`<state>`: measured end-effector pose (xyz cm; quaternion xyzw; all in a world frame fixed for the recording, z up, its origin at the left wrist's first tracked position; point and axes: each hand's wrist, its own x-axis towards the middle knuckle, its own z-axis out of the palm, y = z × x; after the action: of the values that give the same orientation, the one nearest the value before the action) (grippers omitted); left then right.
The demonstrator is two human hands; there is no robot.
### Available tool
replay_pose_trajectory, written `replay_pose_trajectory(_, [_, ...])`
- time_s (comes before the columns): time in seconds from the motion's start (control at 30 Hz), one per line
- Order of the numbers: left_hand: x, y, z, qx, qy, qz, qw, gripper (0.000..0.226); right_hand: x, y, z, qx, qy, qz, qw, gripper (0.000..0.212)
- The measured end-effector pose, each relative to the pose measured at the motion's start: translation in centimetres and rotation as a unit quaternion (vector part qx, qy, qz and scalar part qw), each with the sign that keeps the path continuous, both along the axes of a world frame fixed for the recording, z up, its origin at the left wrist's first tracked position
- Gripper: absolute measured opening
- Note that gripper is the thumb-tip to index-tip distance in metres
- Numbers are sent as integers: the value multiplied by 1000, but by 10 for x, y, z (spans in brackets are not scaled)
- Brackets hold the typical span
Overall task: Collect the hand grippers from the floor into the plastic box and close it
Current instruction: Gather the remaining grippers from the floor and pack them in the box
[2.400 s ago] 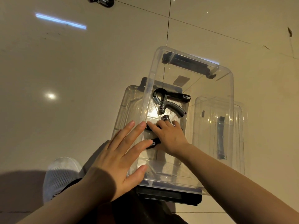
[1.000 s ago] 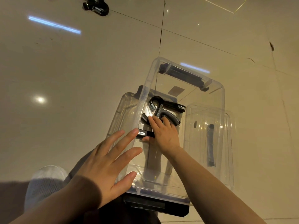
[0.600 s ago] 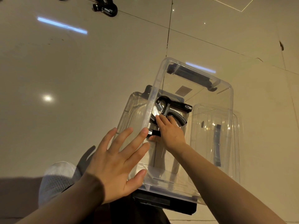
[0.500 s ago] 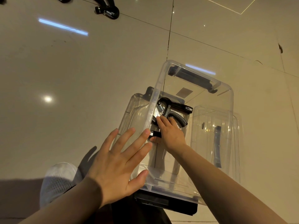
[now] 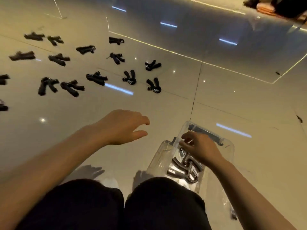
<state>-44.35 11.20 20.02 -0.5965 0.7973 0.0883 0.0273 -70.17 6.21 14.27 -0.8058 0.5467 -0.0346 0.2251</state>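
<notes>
A clear plastic box (image 5: 230, 147) stands open on the floor at the lower right, with two black hand grippers (image 5: 184, 170) lying inside. My right hand (image 5: 199, 147) is over the box, fingers curled near its left rim, empty as far as I can see. My left hand (image 5: 123, 126) hovers open above the bare floor, left of the box, holding nothing. Several black hand grippers lie scattered on the floor at the upper left; the closest (image 5: 153, 85) is well beyond my left hand.
My dark-trousered knees (image 5: 116, 205) fill the lower middle, and the box sits by my right knee. A clear lid (image 5: 162, 153) lies under the box's left side. Glossy tiles with light reflections surround everything. Dark and orange objects (image 5: 274, 5) sit at the far top right.
The view has lifted, showing the scattered grippers. My left hand left the box wall and moved out to the left. My right hand has risen off the grippers inside the box.
</notes>
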Motion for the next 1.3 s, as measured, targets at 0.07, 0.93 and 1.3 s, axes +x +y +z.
replay_pose_trajectory(0.07, [-1, 22, 39, -56, 34, 51, 997, 42, 29, 12, 54, -28, -61, 39, 997, 32])
replay_pose_trajectory(0.93, [143, 302, 68, -122, 167, 454, 867, 25, 252, 170, 76, 7, -2, 313, 950, 31])
replay_pose_trajectory(1.3, [257, 337, 83, -192, 187, 478, 836, 19, 417, 184, 77, -11, -60, 351, 934, 22])
